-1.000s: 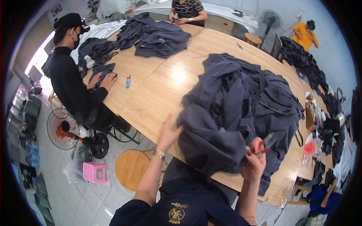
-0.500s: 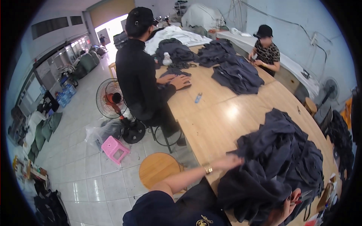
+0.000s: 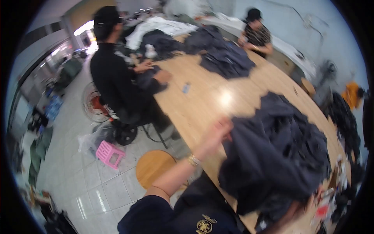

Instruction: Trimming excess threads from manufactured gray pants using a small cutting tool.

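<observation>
A heap of dark grey-blue cloth garments (image 3: 284, 144) lies on the near right of the wooden table. My left hand (image 3: 220, 132) pinches the upper left edge of one piece and holds it raised, so the cloth hangs as a broad sheet. On the right of the heap, my right hand (image 3: 302, 208) is low beside and partly under the cloth. Motion blur and fabric hide its fingers, and I cannot make out the scissors there.
A person in black sits at the table's left with hands on dark cloth (image 3: 148, 80). Another person sits at the far right. More dark garments (image 3: 230, 60) lie farther up the tabletop (image 3: 198, 93). A round wooden stool (image 3: 156, 167) and a pink plastic stool (image 3: 110, 154) stand on the floor.
My left hand has moved up and away, lifting the cloth edge off the heap. My right hand, which held red-handled scissors, is now largely covered by cloth. The view has shifted right.
</observation>
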### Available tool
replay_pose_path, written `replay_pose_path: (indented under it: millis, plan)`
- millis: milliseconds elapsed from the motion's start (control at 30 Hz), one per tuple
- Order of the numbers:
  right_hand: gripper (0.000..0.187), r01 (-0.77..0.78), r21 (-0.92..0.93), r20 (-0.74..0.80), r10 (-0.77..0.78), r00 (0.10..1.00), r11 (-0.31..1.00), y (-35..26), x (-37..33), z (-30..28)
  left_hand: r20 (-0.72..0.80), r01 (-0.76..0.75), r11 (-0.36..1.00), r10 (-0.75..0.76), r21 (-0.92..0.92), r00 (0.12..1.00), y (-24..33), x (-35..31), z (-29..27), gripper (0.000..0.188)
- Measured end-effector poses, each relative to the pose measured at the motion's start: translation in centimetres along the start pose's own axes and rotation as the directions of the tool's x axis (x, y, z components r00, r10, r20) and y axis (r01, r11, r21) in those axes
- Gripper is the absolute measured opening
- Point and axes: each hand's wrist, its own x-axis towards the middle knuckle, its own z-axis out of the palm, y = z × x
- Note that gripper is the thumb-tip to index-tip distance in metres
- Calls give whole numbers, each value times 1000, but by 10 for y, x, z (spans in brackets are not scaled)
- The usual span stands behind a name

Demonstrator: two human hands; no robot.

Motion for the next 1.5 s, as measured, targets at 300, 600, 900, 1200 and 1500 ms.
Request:
replay_pose_path:
  millis: [300,600,900,1200,1500]
  plan:
    - [17,-143,-607,-257,-24,966,782,100,-18,-94,24,436,900,-436,-24,900,-43,-38,-6,29]
    - [23,103,-788,0,-168,986,607,97,-50,-9,52,178,766,-265,618,963,-125,-65,-22,34]
    - [32,267,-940,317,254,914,211,170,-89,11,-175,29,730,125,682,977,-132,-61,-26,21]
    - [24,-138,-548,57,201,978,825,104,-53,23,-43,184,761,-201,623,979,-152,-35,-53,41]
    - [25,-295,-197,-244,245,938,935,103,-47,-19,1,112,393,-277,913,961,-132,-26,-26,25]
